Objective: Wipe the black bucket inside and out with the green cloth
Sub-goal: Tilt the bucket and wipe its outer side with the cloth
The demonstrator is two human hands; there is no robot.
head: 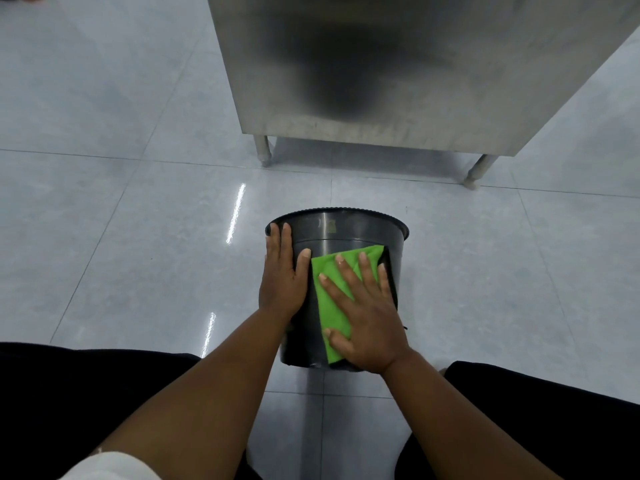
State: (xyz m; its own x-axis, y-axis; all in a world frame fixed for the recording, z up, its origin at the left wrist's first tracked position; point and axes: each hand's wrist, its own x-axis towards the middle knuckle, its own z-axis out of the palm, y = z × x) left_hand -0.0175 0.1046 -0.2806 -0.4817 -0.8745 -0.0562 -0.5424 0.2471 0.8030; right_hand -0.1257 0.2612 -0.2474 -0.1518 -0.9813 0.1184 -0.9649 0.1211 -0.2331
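The black bucket [346,231] lies on its side on the tiled floor between my knees, its rim pointing away from me and its base toward me. The green cloth [331,306] is spread over the upper outside wall of the bucket. My right hand [367,320] lies flat on the cloth with fingers spread, pressing it against the wall. My left hand [282,282] grips the left side of the bucket, fingers reaching up to the rim. The inside of the bucket is hidden.
A stainless steel cabinet [363,81] on short legs [262,152] stands just beyond the bucket. Glossy grey floor tiles [121,220] surround it. My knees in black trousers [69,393] frame the bucket on both sides.
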